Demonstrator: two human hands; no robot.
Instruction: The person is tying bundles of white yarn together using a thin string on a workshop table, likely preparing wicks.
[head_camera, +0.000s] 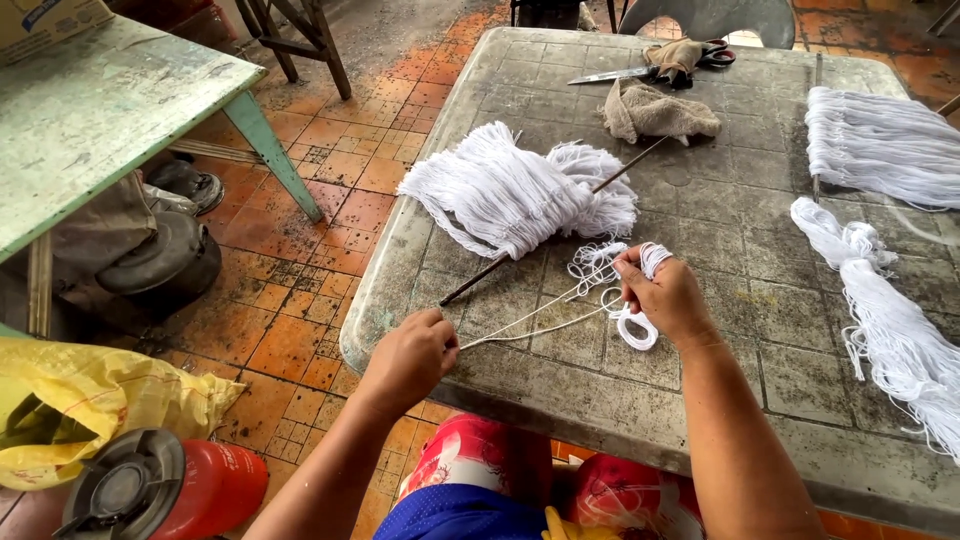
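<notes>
White string (530, 322) stretched between both hands; fingertips hidden in loops.

Item count: two tables, one grey table (700, 210) at centre and one green table (90, 110) far left. Three white cord bundles: one on a stick (510, 195), two at right (885, 140) (890, 320). One pair of scissors (650, 68). Two cloths (655, 110) (672, 55). One yellow sack (90, 400). One red gas cylinder (160, 490).

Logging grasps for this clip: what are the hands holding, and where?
Both grip thin white cotton string: left hand pinches its strands' near end, right hand holds loops wound round its fingers.
</notes>
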